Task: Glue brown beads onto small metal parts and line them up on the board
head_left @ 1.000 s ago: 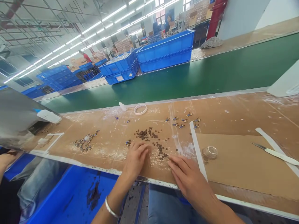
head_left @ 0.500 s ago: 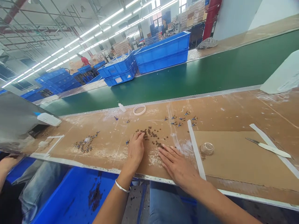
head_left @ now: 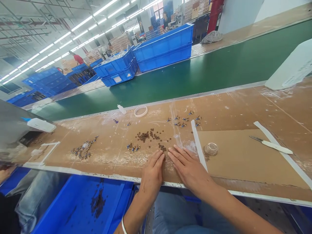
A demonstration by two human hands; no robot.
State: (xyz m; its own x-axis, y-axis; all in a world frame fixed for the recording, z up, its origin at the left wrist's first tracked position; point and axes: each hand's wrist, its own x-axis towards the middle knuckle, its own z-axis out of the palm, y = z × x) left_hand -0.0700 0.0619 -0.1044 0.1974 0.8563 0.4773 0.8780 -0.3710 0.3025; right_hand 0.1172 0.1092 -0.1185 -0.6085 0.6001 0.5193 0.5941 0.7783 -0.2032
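Small brown discs [head_left: 144, 136] lie in a loose heap on the brown tabletop. My left hand [head_left: 153, 169] rests at the near edge of a smaller cluster of discs [head_left: 162, 147], fingers close together and pointing away; whether anything is under the fingertips is hidden. Just right of it, my right hand [head_left: 186, 164] lies palm down with fingers stretched out, holding nothing visible. Several small blue-and-gold figures [head_left: 133, 148] sit left of the discs. More figures [head_left: 183, 120] lie beyond my right hand, and a larger group [head_left: 84, 150] is farther left.
A tape roll [head_left: 140, 111] and small white bottle [head_left: 122, 109] lie near the green belt [head_left: 156, 88]. At right are a clear cup [head_left: 211, 149], a knife [head_left: 273, 145] and a large white bottle [head_left: 290, 66]. A person's hand [head_left: 6, 172] shows at far left.
My left hand has moved right and nearer me, beside my right hand, uncovering discs and blue-and-gold figures. The camera view has shifted slightly.
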